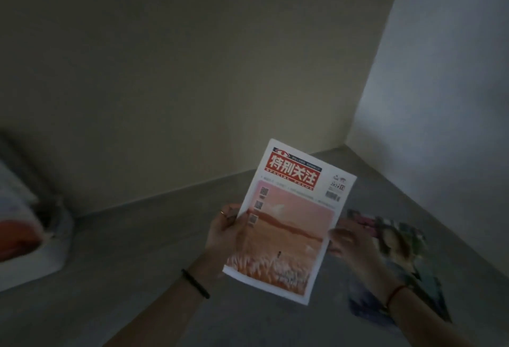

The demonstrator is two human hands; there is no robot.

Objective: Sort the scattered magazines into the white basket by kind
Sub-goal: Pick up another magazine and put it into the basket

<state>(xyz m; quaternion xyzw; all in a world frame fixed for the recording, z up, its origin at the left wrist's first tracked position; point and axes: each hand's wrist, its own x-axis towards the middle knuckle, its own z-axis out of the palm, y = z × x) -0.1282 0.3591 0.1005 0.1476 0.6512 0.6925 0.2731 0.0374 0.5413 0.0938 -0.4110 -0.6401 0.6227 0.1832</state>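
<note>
Two pale walls [192, 71] meet over a grey floor [137, 250] in a dim room corner, where a person is sorting magazines. The white basket [55, 258] sits at the far left edge of the view, well apart from the hands. It holds blurred printed matter with an orange-red patch. A colourful magazine [407, 242] lies flat on the floor at right, partly under the right forearm.

The red-titled magazine [289, 222], its cover a pink-orange field scene, is held up in mid-air, cover to the camera. The left hand [225, 233] grips its left edge with curled fingers. The right hand [344, 242] meets the right edge, but blur hides whether it pinches the paper or only steadies it.

A black band [195, 283] circles the left wrist, a red cord [395, 293] the right, and a ring [222, 212] shows on a left finger.

The risks lie in the dim light and the long reach. A cover misread in this gloom could land the issue among the wrong kind. The limp paper, held at one edge, could also sag and catch the basket's rim.
</note>
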